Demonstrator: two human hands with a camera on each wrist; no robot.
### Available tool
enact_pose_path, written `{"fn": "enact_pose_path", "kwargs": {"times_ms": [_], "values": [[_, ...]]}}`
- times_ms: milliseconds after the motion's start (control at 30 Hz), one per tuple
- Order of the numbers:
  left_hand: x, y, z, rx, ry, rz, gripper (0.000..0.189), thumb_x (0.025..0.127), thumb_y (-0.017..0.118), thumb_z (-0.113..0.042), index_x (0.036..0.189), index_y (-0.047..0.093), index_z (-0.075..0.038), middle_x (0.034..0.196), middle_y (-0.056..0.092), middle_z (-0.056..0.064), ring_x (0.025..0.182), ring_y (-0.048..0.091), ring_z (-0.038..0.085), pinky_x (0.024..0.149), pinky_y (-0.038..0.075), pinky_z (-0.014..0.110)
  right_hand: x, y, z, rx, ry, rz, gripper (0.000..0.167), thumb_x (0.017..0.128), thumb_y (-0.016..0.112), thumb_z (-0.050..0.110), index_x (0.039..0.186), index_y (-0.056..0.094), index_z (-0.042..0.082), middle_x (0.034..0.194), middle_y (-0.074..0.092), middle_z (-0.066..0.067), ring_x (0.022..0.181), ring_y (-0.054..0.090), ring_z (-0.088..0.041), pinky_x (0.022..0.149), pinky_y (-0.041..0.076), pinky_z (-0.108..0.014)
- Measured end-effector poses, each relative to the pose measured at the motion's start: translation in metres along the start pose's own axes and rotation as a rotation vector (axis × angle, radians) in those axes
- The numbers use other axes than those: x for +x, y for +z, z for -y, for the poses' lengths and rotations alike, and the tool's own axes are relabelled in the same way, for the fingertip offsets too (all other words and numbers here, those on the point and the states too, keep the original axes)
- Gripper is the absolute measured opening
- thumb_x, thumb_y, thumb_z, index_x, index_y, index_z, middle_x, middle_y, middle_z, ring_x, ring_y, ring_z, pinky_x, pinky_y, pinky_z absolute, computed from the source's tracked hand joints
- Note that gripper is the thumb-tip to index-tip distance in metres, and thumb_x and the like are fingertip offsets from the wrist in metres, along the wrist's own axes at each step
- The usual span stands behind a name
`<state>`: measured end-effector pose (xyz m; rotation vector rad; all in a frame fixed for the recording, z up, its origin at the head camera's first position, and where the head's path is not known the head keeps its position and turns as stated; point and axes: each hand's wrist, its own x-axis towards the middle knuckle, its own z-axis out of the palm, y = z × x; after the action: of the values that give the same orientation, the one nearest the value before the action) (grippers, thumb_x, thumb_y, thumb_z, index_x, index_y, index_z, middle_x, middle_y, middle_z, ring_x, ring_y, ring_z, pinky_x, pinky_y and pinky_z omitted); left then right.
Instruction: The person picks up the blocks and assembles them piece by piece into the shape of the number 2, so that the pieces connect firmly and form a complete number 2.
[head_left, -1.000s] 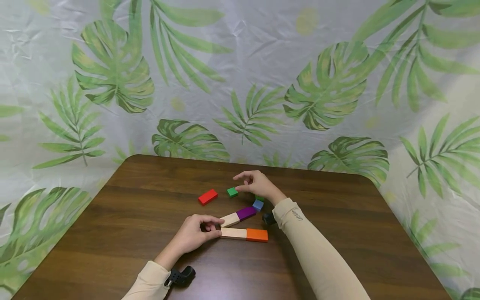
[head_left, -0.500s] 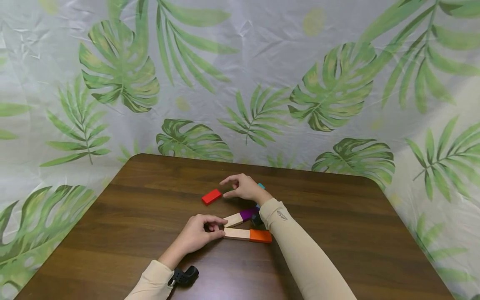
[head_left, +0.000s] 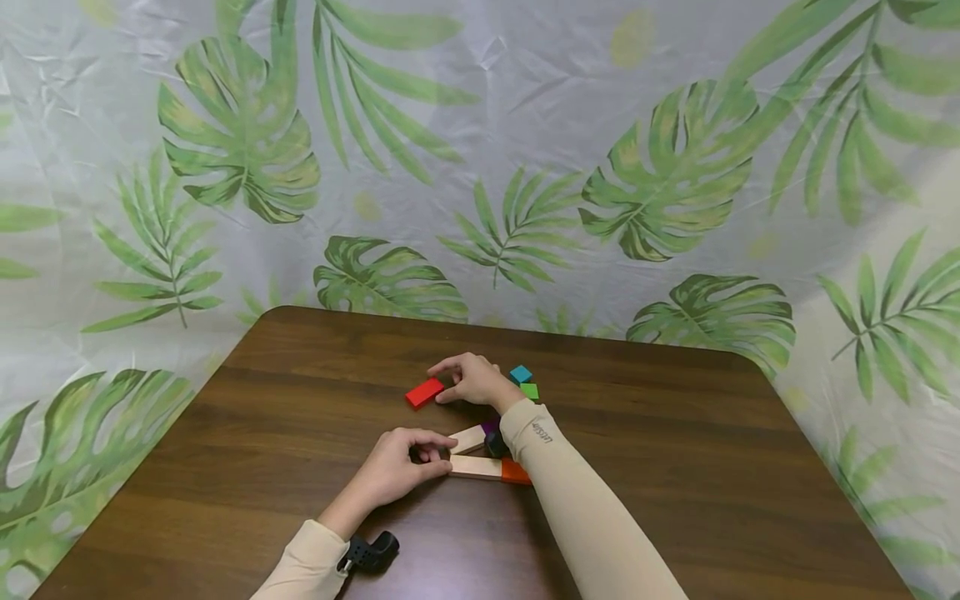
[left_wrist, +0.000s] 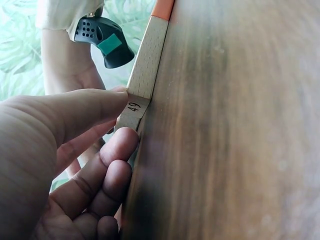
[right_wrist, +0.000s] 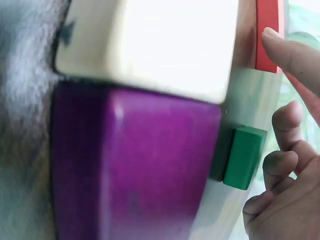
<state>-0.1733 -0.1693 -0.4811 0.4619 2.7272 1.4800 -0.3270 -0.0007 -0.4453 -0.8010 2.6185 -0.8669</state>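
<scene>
My left hand [head_left: 401, 467] holds the touching ends of two pale wood blocks between thumb and index finger. The nearer wood block [head_left: 476, 466], marked 49 on its end in the left wrist view, meets an orange block [head_left: 515, 472]; the farther wood block [head_left: 468, 440] slants away to a purple block [right_wrist: 160, 160], mostly hidden by my right wrist in the head view. My right hand [head_left: 476, 381] pinches the right end of a red block [head_left: 423, 393], thumb on its near side and index finger beyond. Below the right fingers stands a green block [right_wrist: 245, 157], hidden in the head view.
A teal block [head_left: 521, 373] and a light green block [head_left: 529, 390] lie just beyond my right wrist. Black wrist cameras [head_left: 372, 552] hang under both wrists. The brown wooden table [head_left: 645, 450] ends at a leaf-print curtain [head_left: 510, 167].
My right hand has moved left from above the green block to the red block, uncovering the teal and light green blocks. My left hand stays at the wood blocks.
</scene>
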Motion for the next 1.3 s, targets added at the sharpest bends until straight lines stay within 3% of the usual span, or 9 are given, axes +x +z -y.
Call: {"fn": "enact_pose_path", "kwargs": {"times_ms": [500, 1300], "values": [[0.0011, -0.0003, 0.001, 0.003, 0.015, 0.0, 0.023, 0.091, 0.086, -0.019, 0.115, 0.084, -0.016, 0.081, 0.073, -0.007, 0.076, 0.061, 0.001, 0.071, 0.049, 0.02, 0.0, 0.0005, 0.0063, -0.033, 0.03, 0.004, 0.038, 0.094, 0.085, 0.029, 0.132, 0.078, 0.027, 0.072, 0.051, 0.006, 0.071, 0.046, -0.013, 0.084, 0.026, -0.041], [0.0008, 0.0008, 0.0011, 0.006, -0.011, 0.0, 0.023, 0.091, 0.086, -0.018, 0.114, 0.084, -0.017, 0.081, 0.072, -0.01, 0.076, 0.062, 0.0, 0.071, 0.05, 0.02, 0.0002, 0.0017, 0.0026, -0.039, 0.04, -0.025, 0.028, 0.091, 0.089, 0.032, 0.116, 0.082, 0.026, 0.07, 0.048, 0.007, 0.071, 0.045, -0.013, 0.085, 0.026, -0.042]]}}
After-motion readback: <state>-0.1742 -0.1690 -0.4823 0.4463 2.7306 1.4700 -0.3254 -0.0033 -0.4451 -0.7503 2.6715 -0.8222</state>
